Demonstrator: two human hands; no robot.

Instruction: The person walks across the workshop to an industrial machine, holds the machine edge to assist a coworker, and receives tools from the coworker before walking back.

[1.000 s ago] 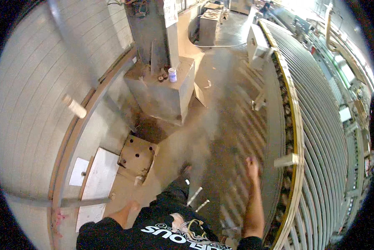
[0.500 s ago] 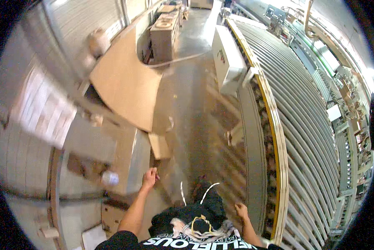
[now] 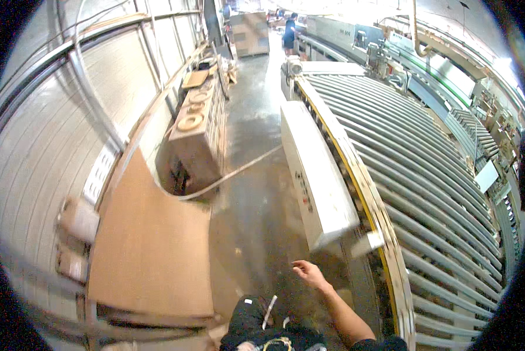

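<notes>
The right hand point(image 3: 310, 275) hangs out in front of the body, its fingers loosely curled with slack between them and the thumb; this grip appears to have hold of nothing. The left hand is out of view, so I cannot tell how its grip stands or whether anything is in it. Nearest the right hand is the white cabinet point(image 3: 320, 181), a long box with a row of small buttons on its aisle-facing side, set against the roller conveyor point(image 3: 417, 175); hand and cabinet are apart. Good handling here, I judge, means keeping that forearm and elbow off the cabinet's near corner and the pale block point(image 3: 368, 243) by the conveyor's yellow-edged rail point(image 3: 385, 257) — and minding the feet, because a pale hose point(image 3: 245, 168) spans the aisle towards the cabinet, whether on the floor or slightly raised I cannot tell. The floor point(image 3: 245, 234) is grey-brown, scuffed, with a shinier stretch farther off. Left of it is a broad tan board point(image 3: 151, 251), flat or tilted being hard to judge, and beyond it a brown chest-like unit point(image 3: 198, 149) with ring shapes on top. A ribbed pale wall point(image 3: 40, 146) closes the left side, cartons point(image 3: 80, 219) near its foot; machinery fills the far right, and another person point(image 3: 290, 32) stands well away at the aisle's far end.
</notes>
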